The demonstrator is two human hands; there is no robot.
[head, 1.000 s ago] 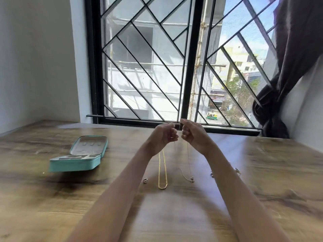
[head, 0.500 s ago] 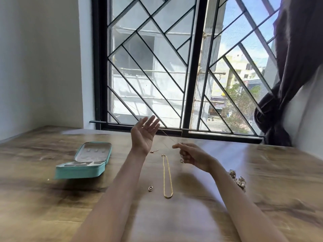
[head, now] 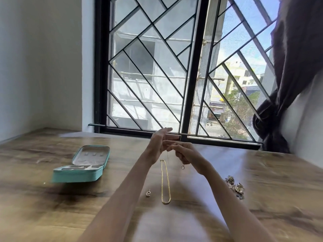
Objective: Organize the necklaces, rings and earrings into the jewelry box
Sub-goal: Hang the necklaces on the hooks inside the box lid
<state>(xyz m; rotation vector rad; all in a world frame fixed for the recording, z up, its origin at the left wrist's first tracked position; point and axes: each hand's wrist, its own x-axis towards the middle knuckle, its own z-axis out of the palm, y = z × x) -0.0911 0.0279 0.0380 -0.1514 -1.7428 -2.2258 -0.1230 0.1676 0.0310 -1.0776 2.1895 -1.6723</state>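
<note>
Blurred jewelry heap (head: 235, 186); thin chain (head: 167, 155) barely visible.

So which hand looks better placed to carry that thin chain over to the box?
Probably the right: it pinches the chain, while the left is open. The box lies leftward, though.

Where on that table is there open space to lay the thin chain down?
Bare wood lies between the jewelry box and the left forearm, and along the near edge. It is crowded around the gold necklace, the small ring beside it, and the jewelry pile right of the right forearm.
</note>
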